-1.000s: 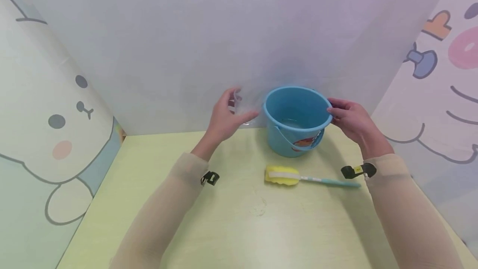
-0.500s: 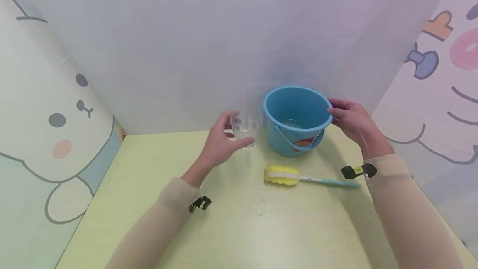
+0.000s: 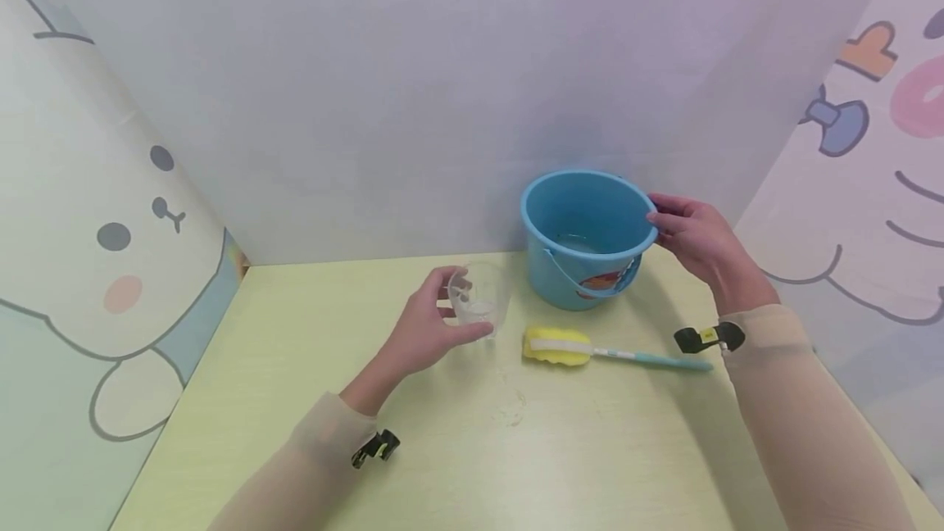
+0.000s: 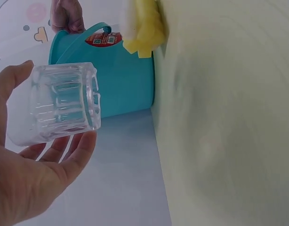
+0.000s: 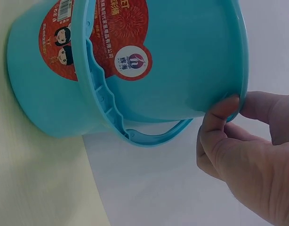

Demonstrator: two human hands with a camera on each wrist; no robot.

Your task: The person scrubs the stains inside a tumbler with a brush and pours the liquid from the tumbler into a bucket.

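Note:
A clear, ribbed drinking glass (image 3: 481, 297) is held in my left hand (image 3: 431, 324), thumb on the near side and fingers behind. The left wrist view shows the glass (image 4: 64, 101) with its thick base pointing toward the tabletop, a gap between them. My right hand (image 3: 693, 236) pinches the rim of a blue plastic bucket (image 3: 560, 273) on its right side. In the right wrist view the bucket (image 5: 182, 56) bears a red label, and its handle hangs down along the side. A little liquid shows at the bucket's bottom.
In front of the bucket lies a sponge brush (image 3: 558, 347) with a yellow head and a teal handle pointing right. The pale yellow table (image 3: 472, 465) meets a white sheet (image 3: 369, 105) at the back. Cartoon-printed panels (image 3: 96, 228) stand on both sides.
My left hand has brought the glass down and toward me, from beside the bucket's rim to lower over the table left of the brush. The right hand and bucket stay put.

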